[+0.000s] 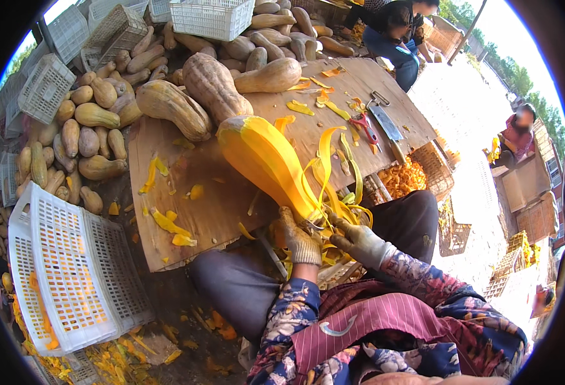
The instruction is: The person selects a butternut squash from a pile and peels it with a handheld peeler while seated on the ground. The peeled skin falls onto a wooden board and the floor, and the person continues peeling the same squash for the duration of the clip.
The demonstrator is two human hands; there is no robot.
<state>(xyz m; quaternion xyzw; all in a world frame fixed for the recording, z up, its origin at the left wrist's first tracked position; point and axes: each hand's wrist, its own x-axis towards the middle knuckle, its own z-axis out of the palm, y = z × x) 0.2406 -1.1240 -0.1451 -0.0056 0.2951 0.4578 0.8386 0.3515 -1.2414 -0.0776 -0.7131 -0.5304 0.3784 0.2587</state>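
Note:
A long butternut-type squash (pixel 268 163), mostly peeled to bright orange, slants from the wooden board (pixel 225 197) down to my lap. My left hand (pixel 299 238), in a dirty knit glove, grips its narrow lower end. Beside that end is my right hand (pixel 365 244), also gloved, with its fingers closed on what looks like a small metal-bladed tool (pixel 315 226); its handle is hidden. Long curling peel strips (pixel 328 163) hang by the squash and over my right hand. Two unpeeled squashes, one ribbed (pixel 212 89) and one tan (pixel 174 108), lie against the peeled one's far end.
On the board lie a red-handled peeler (pixel 365 129), a cleaver (pixel 386 122) and peel scraps (pixel 167 224). A basket of orange peelings (pixel 402 175) stands right. A white plastic crate (pixel 71 269) is at left, heaped squashes (pixel 95 125) behind. Other people (pixel 393 43) sit beyond.

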